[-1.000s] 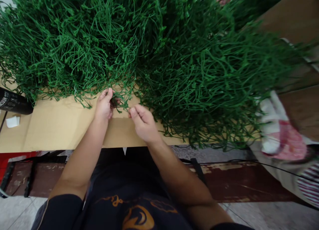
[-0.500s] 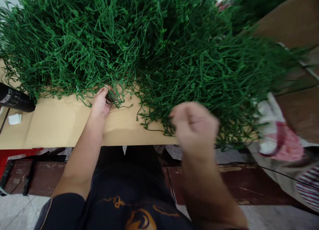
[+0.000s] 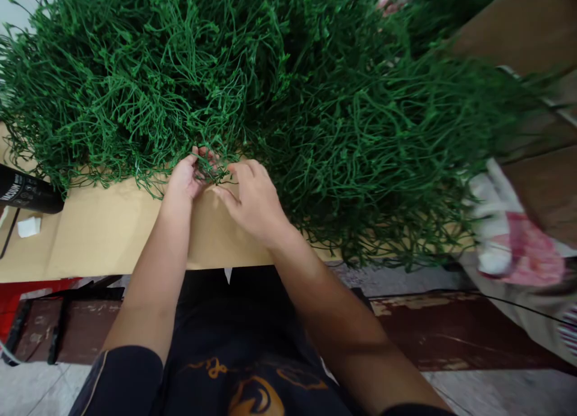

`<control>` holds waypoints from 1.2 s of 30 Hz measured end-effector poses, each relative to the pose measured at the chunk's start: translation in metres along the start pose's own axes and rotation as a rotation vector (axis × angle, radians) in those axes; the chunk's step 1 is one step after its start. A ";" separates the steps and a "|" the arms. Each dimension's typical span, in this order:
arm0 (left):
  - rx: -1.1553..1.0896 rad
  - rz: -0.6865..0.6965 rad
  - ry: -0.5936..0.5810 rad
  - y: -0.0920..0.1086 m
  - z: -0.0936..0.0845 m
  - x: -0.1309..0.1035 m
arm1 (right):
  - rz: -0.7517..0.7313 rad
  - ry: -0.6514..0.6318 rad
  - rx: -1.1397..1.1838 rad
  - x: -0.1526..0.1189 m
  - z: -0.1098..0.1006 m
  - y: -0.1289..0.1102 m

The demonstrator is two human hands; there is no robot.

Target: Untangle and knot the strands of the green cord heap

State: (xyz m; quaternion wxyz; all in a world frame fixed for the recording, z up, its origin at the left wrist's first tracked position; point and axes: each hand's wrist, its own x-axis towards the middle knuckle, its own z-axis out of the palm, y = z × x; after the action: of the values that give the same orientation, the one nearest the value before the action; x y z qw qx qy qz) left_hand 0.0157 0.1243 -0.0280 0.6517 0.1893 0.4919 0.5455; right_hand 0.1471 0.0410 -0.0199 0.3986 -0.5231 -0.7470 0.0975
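A large heap of thin green plastic stems (image 3: 180,73) spreads across the back of the cardboard-covered table. At the heap's front edge my left hand (image 3: 190,174) is closed round a few green stems, palm turned up. My right hand (image 3: 252,196) is just to its right, thumb and fingers apart, with the fingertips near the ends of those stems. Nothing shows between its thumb and fingers. More stems (image 3: 387,139) lie to the right of my right hand.
A black bottle (image 3: 29,189) lies at the left edge, with a small white piece (image 3: 29,226) near it. Bare cardboard (image 3: 103,229) runs along the front. Brown boxes (image 3: 518,25) and a white and pink cloth (image 3: 523,241) are on the right.
My right hand has swung left from over the right part of the heap to beside my left hand, and its fingers have opened. My left hand has stayed nearly in place with the stems.
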 end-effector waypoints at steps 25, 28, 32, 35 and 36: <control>-0.188 0.157 -0.036 0.003 0.006 -0.019 | 0.152 0.085 0.120 -0.001 0.014 0.012; -0.207 0.250 -0.023 0.012 0.007 -0.020 | 0.120 0.059 0.154 -0.026 0.012 -0.013; -0.263 0.304 0.014 0.027 0.014 -0.014 | -0.022 -0.156 0.244 -0.069 0.013 -0.052; -0.357 0.319 0.014 0.035 0.015 -0.009 | -0.148 -0.233 0.295 -0.092 0.011 -0.063; -0.361 0.320 0.012 0.037 0.014 -0.007 | -0.185 -0.244 0.318 -0.098 0.009 -0.062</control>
State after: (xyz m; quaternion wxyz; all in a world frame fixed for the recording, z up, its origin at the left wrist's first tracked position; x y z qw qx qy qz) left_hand 0.0090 0.1343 0.0106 0.5771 0.1419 0.3540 0.7221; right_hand 0.1101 -0.0676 -0.0391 0.3900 -0.3672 -0.8097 0.2397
